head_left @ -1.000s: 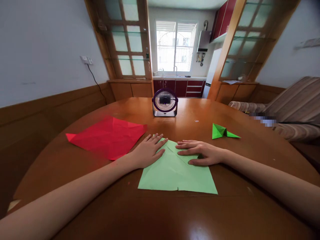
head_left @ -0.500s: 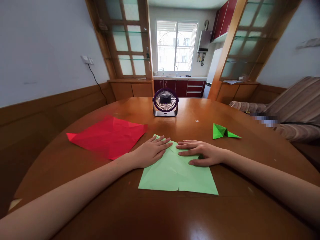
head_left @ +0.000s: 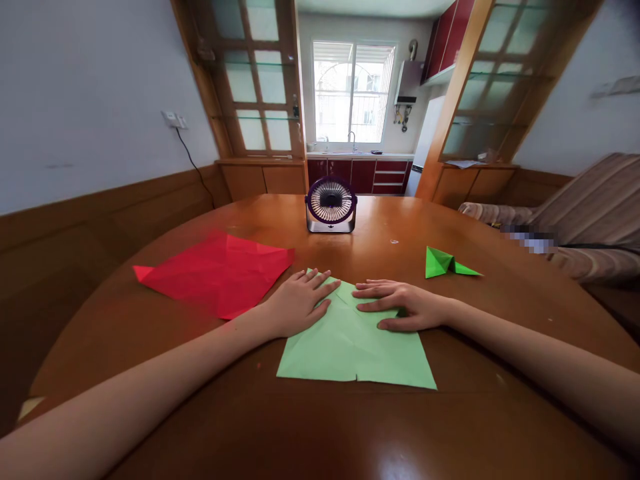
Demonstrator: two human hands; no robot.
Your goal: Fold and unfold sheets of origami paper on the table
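Observation:
A light green sheet of paper [head_left: 350, 347] lies on the table in front of me, with creases, a folded upper part and a small slit at the middle of its near edge. My left hand [head_left: 303, 303] rests flat on its upper left side, fingers spread and pointing away to the right. On the upper right side of the sheet lies my right hand [head_left: 400, 305], palm down with the fingers apart and the thumb stretched out. Neither hand grips anything. The sheet's edges under the palms are hidden.
To the left lies a creased red sheet of paper [head_left: 225, 273]. A folded bright green paper piece [head_left: 443, 264] sits at the right. Farther back on the wooden table [head_left: 320, 433] stands a small purple fan [head_left: 331, 203]. A striped sofa [head_left: 590, 207] is beyond the right edge.
My left hand has slid slightly to the left over the green paper, away from my right hand. The right hand and the paper look unmoved.

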